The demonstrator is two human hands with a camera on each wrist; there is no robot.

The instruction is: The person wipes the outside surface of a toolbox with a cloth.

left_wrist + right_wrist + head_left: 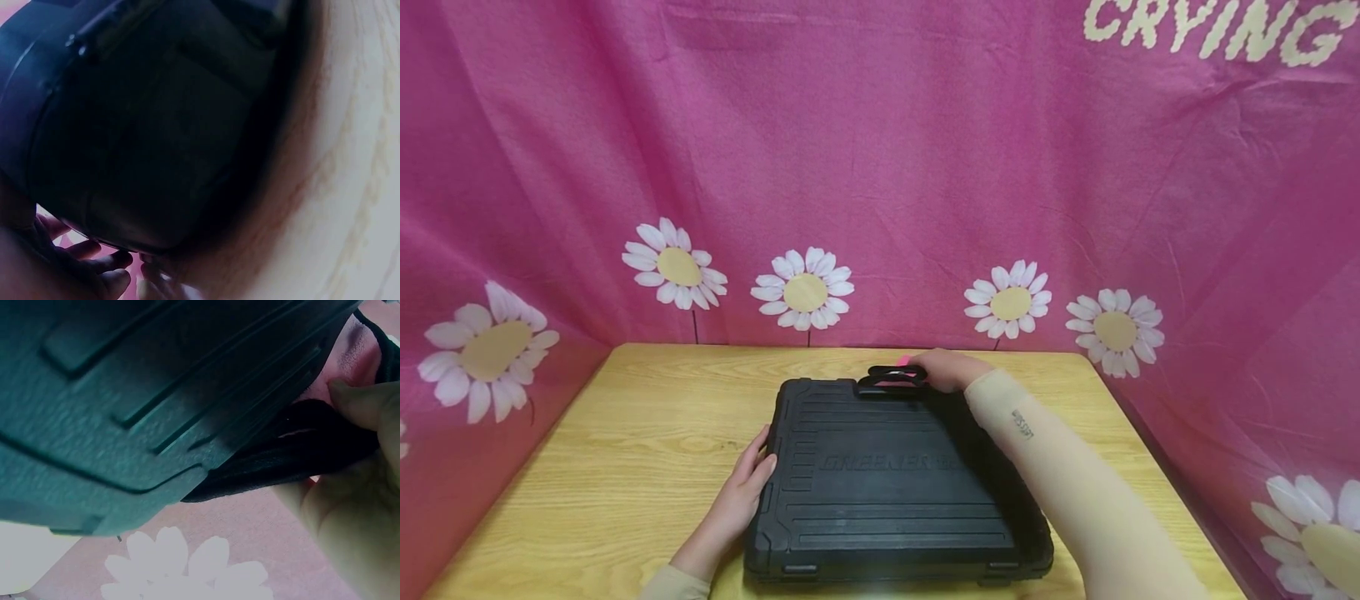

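Note:
A black hard plastic carrying case [887,471] lies flat on the wooden table, its lid ribbed and embossed with letters. My left hand [749,477] rests against its left side, thumb near the top edge and fingers extended along the side. At the far edge, my right hand [951,369] is at the right end of the case's black handle [891,375]. It holds a pink cloth [357,359], with the thumb pressed on the fabric and the palm behind the handle. Only a small bit of the cloth shows in the head view.
The wooden table [602,454] extends on both sides of the case. A pink fabric backdrop [880,167] with daisies hangs behind and along the sides. Two latches [800,569] sit on the case's near side.

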